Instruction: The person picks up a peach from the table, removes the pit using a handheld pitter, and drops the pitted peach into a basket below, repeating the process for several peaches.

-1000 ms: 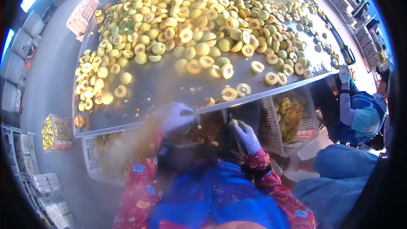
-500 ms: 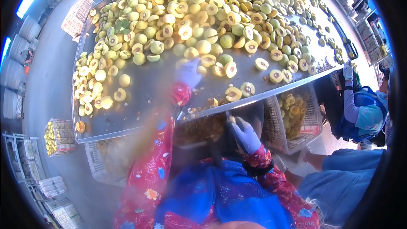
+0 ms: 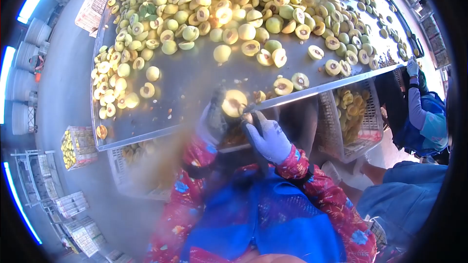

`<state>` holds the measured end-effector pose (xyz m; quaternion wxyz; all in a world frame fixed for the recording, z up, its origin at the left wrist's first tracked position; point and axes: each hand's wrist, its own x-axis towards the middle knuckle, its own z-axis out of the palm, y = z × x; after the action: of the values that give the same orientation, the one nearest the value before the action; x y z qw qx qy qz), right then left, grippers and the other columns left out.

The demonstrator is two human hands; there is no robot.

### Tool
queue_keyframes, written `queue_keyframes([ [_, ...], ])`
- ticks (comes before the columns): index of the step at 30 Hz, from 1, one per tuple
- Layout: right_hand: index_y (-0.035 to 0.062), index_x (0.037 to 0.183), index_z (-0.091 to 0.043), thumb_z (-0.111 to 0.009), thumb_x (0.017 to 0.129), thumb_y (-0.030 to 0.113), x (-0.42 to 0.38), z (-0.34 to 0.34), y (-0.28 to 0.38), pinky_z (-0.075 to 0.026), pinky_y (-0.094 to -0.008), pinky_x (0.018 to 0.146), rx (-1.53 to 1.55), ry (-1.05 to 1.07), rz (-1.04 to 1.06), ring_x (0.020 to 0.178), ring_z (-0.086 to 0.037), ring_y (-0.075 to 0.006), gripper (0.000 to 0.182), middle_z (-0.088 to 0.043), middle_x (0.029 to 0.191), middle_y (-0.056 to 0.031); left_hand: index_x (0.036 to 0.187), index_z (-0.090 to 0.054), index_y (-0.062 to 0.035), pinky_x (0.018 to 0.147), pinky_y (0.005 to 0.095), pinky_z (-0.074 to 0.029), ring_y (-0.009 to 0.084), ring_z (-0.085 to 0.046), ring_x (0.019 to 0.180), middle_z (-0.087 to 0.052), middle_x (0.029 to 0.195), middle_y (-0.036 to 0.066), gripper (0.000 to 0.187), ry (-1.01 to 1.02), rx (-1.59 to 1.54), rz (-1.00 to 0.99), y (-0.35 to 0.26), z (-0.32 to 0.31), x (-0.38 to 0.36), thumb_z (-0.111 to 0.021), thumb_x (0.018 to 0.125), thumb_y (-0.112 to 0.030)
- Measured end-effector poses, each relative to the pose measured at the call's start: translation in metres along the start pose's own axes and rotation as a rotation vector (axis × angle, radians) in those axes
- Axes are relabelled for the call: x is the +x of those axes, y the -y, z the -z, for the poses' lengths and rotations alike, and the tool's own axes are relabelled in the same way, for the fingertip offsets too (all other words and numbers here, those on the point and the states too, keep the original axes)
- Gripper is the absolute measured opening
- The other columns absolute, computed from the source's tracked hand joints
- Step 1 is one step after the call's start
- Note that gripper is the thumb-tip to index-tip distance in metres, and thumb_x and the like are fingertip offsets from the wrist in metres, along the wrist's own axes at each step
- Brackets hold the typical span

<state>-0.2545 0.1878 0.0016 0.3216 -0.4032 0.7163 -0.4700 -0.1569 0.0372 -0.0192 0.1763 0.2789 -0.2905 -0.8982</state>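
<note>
My left hand (image 3: 210,121), in a pale glove with dark fingers, holds a peach half (image 3: 235,102), its cut face and brown centre turned up. My right hand (image 3: 271,141), gloved the same way, is closed around a small pitting tool (image 3: 247,114). The tool's tip is right at the peach half's lower right edge; my fingers hide most of it. Both hands are close together over the near edge of the metal table (image 3: 195,70). Beyond them lies a large heap of yellow-green peach halves (image 3: 195,14), many with stones showing.
Beneath the table's near edge, a plastic crate (image 3: 348,122) holds cut fruit. Another crate (image 3: 122,165) stands lower left. A fruit-filled crate (image 3: 78,148) is on the floor at left. At right, a co-worker's gloved hand (image 3: 412,67) is at the table edge.
My left hand has drawn back from the fruit heap towards me and now holds a peach half. My right hand has risen to meet it with the tool.
</note>
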Motion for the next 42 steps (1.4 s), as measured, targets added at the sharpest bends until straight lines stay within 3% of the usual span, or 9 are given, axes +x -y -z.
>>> queue_keyframes([
  [1, -0.0045, 0.117, -0.047, -0.056, 0.093, 0.019, -0.002, -0.001, 0.001, -0.048, -0.0482, 0.059, -0.025, -0.008, 0.001, 0.068, -0.064, -0.0415, 0.035, -0.063, 0.070, -0.0233, 0.126, -0.051, 0.0017, 0.086, 0.0341, -0.052, 0.0249, -0.062, 0.101, -0.060, 0.113, 0.014, 0.049, -0.036, 0.061, -0.016, 0.010, 0.010, -0.002, -0.050, 0.099, -0.039],
  [3, -0.0048, 0.117, -0.047, -0.056, 0.093, 0.019, -0.007, -0.004, 0.001, -0.047, -0.0484, 0.058, -0.077, -0.023, 0.003, 0.067, -0.063, -0.0416, 0.035, -0.063, 0.069, -0.0232, 0.123, -0.050, 0.0020, 0.090, 0.0325, -0.049, 0.0261, -0.059, 0.101, -0.059, 0.114, 0.014, 0.042, -0.152, 1.508, -0.859, 0.028, 0.021, -0.010, -0.042, 0.102, -0.033],
  [8, -0.0055, 0.114, -0.048, -0.054, 0.094, 0.016, -0.013, -0.007, -0.004, -0.047, -0.0474, 0.056, 0.027, 0.018, -0.006, 0.067, -0.063, -0.0416, 0.030, -0.062, 0.069, -0.0240, 0.123, -0.053, 0.0026, 0.089, 0.0331, -0.048, 0.0236, -0.061, 0.097, -0.063, 0.107, 0.015, 0.039, -0.258, 0.700, -0.442, 0.038, 0.001, -0.013, -0.038, 0.103, -0.028],
  [14, -0.0033, 0.103, -0.053, -0.049, 0.098, 0.017, -0.013, -0.009, -0.010, -0.047, -0.0435, 0.056, 0.069, 0.015, 0.139, 0.063, -0.061, -0.0386, 0.021, -0.060, 0.068, -0.0213, 0.117, -0.052, 0.0024, 0.075, 0.0324, -0.051, 0.0229, -0.060, 0.093, -0.059, 0.110, 0.015, 0.044, -0.168, 0.484, -0.349, 0.041, -0.018, -0.028, -0.041, 0.102, -0.037],
  [21, -0.0033, 0.099, -0.056, -0.051, 0.098, 0.021, -0.011, -0.009, -0.015, -0.047, -0.0432, 0.059, 0.463, 0.156, -0.239, 0.065, -0.061, -0.0368, 0.025, -0.060, 0.070, -0.0214, 0.121, -0.053, 0.0034, 0.086, 0.0361, -0.050, 0.0248, -0.062, 0.097, -0.064, 0.106, 0.018, 0.030, -0.300, 0.810, -0.615, 0.059, -0.026, -0.032, -0.048, 0.098, -0.016],
  [26, -0.0034, 0.097, -0.051, -0.053, 0.095, 0.020, -0.024, -0.016, -0.025, -0.046, -0.0491, 0.057, -0.040, 0.011, 0.036, 0.066, -0.061, -0.0421, 0.023, -0.059, 0.070, -0.0264, 0.123, -0.048, 0.0062, 0.084, 0.0368, -0.052, 0.0282, -0.063, 0.097, -0.063, 0.106, 0.018, 0.042, -0.128, 0.931, -0.456, 0.047, -0.017, -0.033, -0.063, 0.089, -0.014],
  [28, -0.0047, 0.102, -0.052, -0.053, 0.094, 0.016, -0.030, -0.020, -0.023, -0.046, -0.0487, 0.057, -0.103, -0.016, 0.045, 0.064, -0.061, -0.0421, 0.022, -0.059, 0.071, -0.0265, 0.121, -0.049, 0.0067, 0.083, 0.0368, -0.052, 0.0285, -0.064, 0.095, -0.063, 0.106, 0.017, 0.043, -0.020, 1.345, -0.802, 0.042, -0.015, -0.037, -0.064, 0.087, -0.016],
  [35, -0.0073, 0.113, -0.054, -0.051, 0.093, 0.009, -0.031, -0.015, -0.013, -0.047, -0.0449, 0.060, -0.136, 0.121, -0.061, 0.073, -0.061, -0.0391, 0.025, -0.059, 0.092, -0.0293, 0.122, -0.049, 0.0021, 0.081, 0.0428, -0.050, 0.0357, -0.060, 0.095, -0.059, 0.107, 0.021, 0.043, -0.088, 1.502, -0.903, 0.064, 0.018, -0.033, -0.063, 0.086, -0.018],
  [42, -0.0043, 0.095, -0.053, -0.052, 0.096, 0.025, -0.027, -0.025, -0.022, -0.046, -0.0412, 0.049, 0.246, 0.006, 0.150, 0.048, -0.055, -0.0340, 0.029, -0.055, 0.058, -0.0178, 0.113, -0.058, -0.0005, 0.066, 0.0256, -0.050, 0.0135, -0.061, 0.081, -0.061, 0.091, 0.007, 0.031, -0.288, 0.488, -0.383, 0.064, -0.008, -0.030, -0.046, 0.102, -0.026],
])
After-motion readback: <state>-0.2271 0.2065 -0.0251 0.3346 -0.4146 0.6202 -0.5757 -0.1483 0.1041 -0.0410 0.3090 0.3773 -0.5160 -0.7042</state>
